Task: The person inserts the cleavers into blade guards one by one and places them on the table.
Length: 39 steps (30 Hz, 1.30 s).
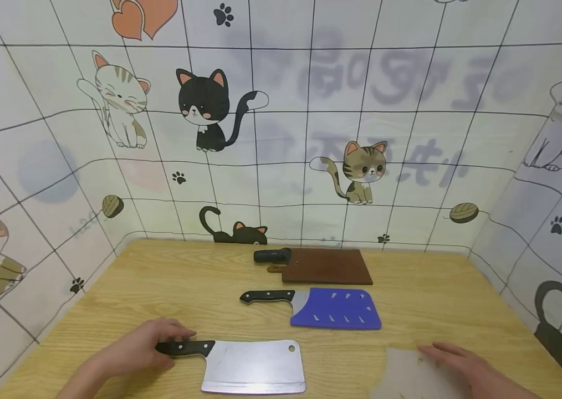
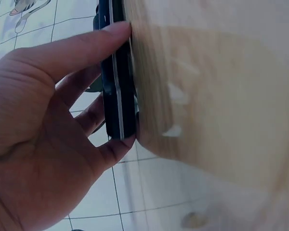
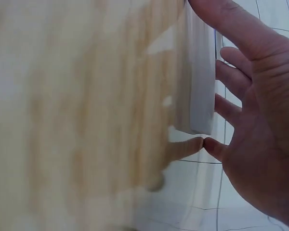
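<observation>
A cleaver [image 1: 255, 366] with a bare steel blade and black riveted handle lies at front left. My left hand [image 1: 140, 346] holds its handle, thumb on the near side and fingers on the far side. In the left wrist view, the handle [image 2: 118, 82] runs between thumb and fingers. At front right is a whitish flat blade cover [image 1: 403, 374] with small slits, cut off by the frame's bottom. My right hand [image 1: 465, 366] rests over its right end with fingers fairly straight. The right wrist view shows the cover [image 3: 202, 77] edge-on beside thumb and fingertips.
Behind the cleaver lies another one with a black handle [image 1: 267, 296] and a blue slitted cover [image 1: 336, 308]. Farther back is a brown blade cover [image 1: 328, 266] beside a black handle [image 1: 270, 256]. Cat-patterned walls [image 1: 281, 183] enclose the wooden table [image 1: 176, 288].
</observation>
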### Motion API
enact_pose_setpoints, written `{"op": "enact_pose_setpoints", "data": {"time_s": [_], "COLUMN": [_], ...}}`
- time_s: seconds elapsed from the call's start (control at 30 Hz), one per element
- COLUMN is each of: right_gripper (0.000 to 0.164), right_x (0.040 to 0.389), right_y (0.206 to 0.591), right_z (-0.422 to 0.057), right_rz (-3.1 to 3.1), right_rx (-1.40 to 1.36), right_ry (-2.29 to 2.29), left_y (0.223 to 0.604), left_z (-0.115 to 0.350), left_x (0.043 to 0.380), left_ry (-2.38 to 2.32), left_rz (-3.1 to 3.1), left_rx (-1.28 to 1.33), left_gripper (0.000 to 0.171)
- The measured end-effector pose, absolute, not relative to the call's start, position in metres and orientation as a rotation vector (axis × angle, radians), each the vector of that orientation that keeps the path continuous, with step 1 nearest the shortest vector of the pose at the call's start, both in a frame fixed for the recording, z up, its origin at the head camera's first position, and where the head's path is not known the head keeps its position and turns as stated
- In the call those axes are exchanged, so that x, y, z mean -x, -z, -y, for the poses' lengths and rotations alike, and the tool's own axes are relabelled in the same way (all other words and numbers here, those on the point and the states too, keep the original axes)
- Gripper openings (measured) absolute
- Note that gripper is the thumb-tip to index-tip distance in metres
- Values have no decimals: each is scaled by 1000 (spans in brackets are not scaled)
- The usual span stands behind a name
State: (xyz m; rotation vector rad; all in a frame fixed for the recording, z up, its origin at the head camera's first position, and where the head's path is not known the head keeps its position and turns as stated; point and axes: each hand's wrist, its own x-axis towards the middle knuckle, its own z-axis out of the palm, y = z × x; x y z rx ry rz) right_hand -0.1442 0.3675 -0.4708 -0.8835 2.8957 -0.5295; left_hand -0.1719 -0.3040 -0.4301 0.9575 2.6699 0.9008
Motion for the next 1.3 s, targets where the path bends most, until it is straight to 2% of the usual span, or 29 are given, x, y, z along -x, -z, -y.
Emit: {"op": "enact_pose_setpoints", "data": {"time_s": [0.17,0.3,0.53,0.7,0.9,1.0,1.17,1.3], "right_gripper": [70,69,78,86,90,90,94,96], "right_x": [145,145,137,139,148,152,161,168], "right_y": [474,478,470,462,451,449,451,447], "right_z": [-375,-379,-370,-355,-342,-335,-323,-312], "right_rz": [-2822,-2807,-2844,-3025,-3010,-3069,-3204,-3189], "right_rx": [794,748,695,842,751,815,1078,1149], "right_ry": [601,652,729,626,568,582,631,722], "left_y": [434,439,431,425,426,426,423,419], "left_z": [302,304,303,301,295,293,291,286], "left_x": [177,177,172,171,174,175,180,187], "left_ry": [-991,-1071,-1221,-1267,-1291,-1328,-1402,-1468], "left_rz": [-2634,-2611,-2456,-2347,-2329,-2332,-2328,-2351], "left_rx": [-1015,-1042,-907,-928,-927,-880,-774,-669], "left_gripper": [39,37,32,36,37,36,36,41]}}
